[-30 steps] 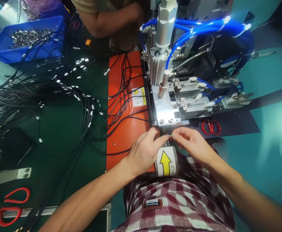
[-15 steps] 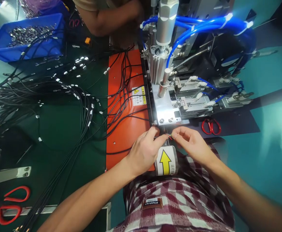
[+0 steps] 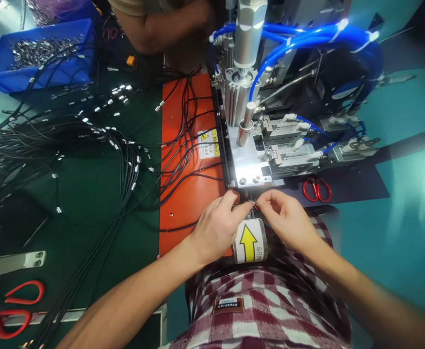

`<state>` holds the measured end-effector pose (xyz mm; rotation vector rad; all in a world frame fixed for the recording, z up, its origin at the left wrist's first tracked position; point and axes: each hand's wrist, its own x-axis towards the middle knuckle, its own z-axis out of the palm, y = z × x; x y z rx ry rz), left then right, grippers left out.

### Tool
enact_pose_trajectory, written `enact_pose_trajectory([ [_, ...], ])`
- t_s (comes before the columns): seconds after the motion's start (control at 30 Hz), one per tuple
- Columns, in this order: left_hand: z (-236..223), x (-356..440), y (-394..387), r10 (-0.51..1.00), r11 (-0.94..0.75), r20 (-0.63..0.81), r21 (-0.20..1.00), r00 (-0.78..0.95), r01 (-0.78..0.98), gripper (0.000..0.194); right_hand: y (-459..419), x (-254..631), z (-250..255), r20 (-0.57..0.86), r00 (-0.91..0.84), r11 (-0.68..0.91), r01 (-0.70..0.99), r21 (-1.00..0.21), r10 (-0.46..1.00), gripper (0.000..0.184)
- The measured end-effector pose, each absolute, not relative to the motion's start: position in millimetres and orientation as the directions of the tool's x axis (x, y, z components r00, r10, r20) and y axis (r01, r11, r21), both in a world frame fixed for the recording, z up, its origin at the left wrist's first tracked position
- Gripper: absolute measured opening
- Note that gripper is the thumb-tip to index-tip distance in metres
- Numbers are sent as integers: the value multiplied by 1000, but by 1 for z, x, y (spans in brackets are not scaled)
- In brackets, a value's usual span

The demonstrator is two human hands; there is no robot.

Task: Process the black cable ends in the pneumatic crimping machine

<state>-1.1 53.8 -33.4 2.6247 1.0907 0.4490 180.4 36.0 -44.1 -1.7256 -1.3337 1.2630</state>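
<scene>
My left hand is closed at the front of the machine, thumb and forefinger pinched near the end of a black cable that runs in from the left under the palm. Thin coloured wires, red and green among them, stick out past the left thumb. Pinching those wires from the other side is my right hand, its thumb and forefinger together. The fingers hide most of the wire ends. Just ahead stands the machine's bright metal plate; a yellow arrow label lies below the fingers.
Several black cables cross the orange panel. A cable bundle lies on the green table. Red-handled scissors rest right of the machine, another red-handled pair at lower left. A blue bin holds small metal parts. A co-worker's arm is beyond.
My right hand has shifted slightly left, closer to the left thumb, with its fingers still on the coloured wires. My left hand stays nearly in place.
</scene>
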Motion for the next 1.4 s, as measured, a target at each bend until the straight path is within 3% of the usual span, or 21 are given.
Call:
enact_pose_trajectory([
  [0.13, -33, 0, 55, 722, -677, 166, 371, 671, 636, 31, 39, 185, -44, -425, -66, -400, 233, -886, 903, 29],
  [0.2, -34, 0, 55, 718, -680, 177, 389, 674, 622, 31, 39, 187, -43, -407, -75, -375, 266, -888, 910, 29],
  [0.37, -34, -1, 55, 712, -678, 185, 433, 678, 594, 32, 32, 184, -42, -155, 97, -183, 526, -830, 983, 17],
  [0.6, -35, -2, 55, 717, -671, 162, 427, 678, 606, 32, 27, 176, -46, 7, 65, -29, 542, -840, 998, 10],
  [0.8, -33, -1, 55, 710, -677, 161, 426, 685, 601, 29, 26, 181, -54, -106, 67, -125, 437, -891, 992, 14],
  [1.17, -34, 0, 55, 717, -677, 185, 416, 673, 607, 29, 27, 180, -57, -139, 80, -159, 419, -894, 987, 14],
  [1.33, -35, 0, 55, 718, -671, 196, 450, 668, 589, 26, 33, 184, -52, -343, 25, -333, 315, -889, 939, 22],
  [1.4, -35, 0, 56, 723, -661, 190, 472, 664, 584, 24, 35, 186, -47, -357, -2, -333, 356, -873, 934, 23],
])
